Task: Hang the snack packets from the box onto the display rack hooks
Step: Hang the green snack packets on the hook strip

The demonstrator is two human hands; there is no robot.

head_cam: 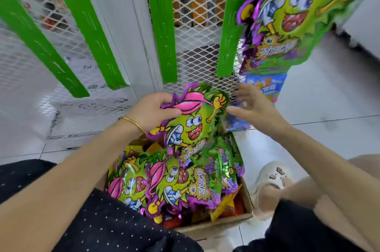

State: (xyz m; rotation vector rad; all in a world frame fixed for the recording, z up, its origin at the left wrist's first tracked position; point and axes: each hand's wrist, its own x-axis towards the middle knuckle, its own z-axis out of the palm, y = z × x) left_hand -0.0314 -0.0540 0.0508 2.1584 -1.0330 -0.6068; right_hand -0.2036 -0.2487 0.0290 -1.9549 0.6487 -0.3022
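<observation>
Above the box [222, 223], left hand [150, 112] pinches the packet [189, 126] by its upper corner; right hand [253, 105], fingers spread, hovers just beside it.

**Plenty of Lettering, None Legible**

The snack packet [191, 126] lifted above the box [226, 222] carries a yellow burst banner [194, 150] of stylised Chinese characters beneath its cartoon figure, too blurred to make out. The same banner shows on the hanging packet [298, 15] and on the loose packets [174, 182] lying in the box, no clearer there. A blue packet [265, 87] lower on the rack [228, 36] bears large characters, equally smeared. White sheets [88, 105] behind the mesh [197, 62] show dark print, too small to read. No number or brand name comes through.
</observation>
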